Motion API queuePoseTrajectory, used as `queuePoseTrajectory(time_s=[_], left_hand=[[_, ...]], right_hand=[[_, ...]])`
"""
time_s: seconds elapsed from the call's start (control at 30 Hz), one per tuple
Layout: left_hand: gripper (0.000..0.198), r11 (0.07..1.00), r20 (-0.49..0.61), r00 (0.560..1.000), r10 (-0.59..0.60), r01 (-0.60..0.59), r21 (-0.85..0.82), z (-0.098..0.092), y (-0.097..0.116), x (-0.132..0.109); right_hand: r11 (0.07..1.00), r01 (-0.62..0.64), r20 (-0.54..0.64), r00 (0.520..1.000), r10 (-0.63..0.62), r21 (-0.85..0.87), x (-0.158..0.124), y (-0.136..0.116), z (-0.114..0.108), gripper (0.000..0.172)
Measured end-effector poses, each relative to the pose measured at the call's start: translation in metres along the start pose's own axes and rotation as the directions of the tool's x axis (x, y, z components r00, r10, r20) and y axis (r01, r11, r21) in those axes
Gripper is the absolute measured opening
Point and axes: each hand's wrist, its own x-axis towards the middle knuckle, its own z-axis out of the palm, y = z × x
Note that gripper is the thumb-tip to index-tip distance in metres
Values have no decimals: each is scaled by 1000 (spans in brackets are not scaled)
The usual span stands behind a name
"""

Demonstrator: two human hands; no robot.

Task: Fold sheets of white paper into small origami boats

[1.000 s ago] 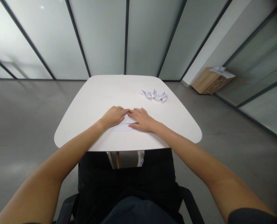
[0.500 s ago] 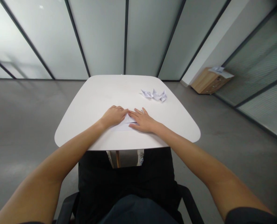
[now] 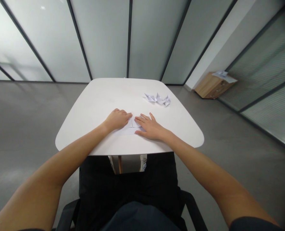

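A white sheet of paper (image 3: 130, 131) with folded flaps lies flat on the white table, close to its front edge. On its left side rests my left hand (image 3: 118, 119), fingers curled and pressed together, with the fingertips at the upper part of the folds. My right hand (image 3: 150, 127) lies palm down over the paper's right side, its fingers spread. A crease and the edges of the flaps show between the hands; both sides of the sheet are partly covered.
Several folded white paper pieces (image 3: 157, 99) stand at the back right of the table (image 3: 104, 93). A wooden cabinet (image 3: 214, 86) with paper on top is by the right wall. Frosted glass panels (image 3: 108, 41) line the far side. Chair armrests (image 3: 69, 211) flank my legs.
My right hand has slid slightly to the right and away from the left fingertips, showing more of the folded paper. My left hand has stayed in place.
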Motion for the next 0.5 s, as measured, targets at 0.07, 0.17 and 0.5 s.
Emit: queuePoseTrajectory(time_s=[0.07, 0.17, 0.5], left_hand=[[33, 1000, 3, 1000, -9, 9, -11, 1, -1, 0], [33, 999, 6, 1000, -17, 18, -32, 3, -2, 0], [34, 999, 5, 1000, -24, 24, -27, 2, -1, -2]], right_hand=[[1000, -6, 0, 1000, 6, -2, -7, 1, 0, 80], [1000, -16, -12, 1000, 16, -3, -20, 1, 0, 80], [996, -80, -3, 997, 80, 32, -57, 7, 6, 78]])
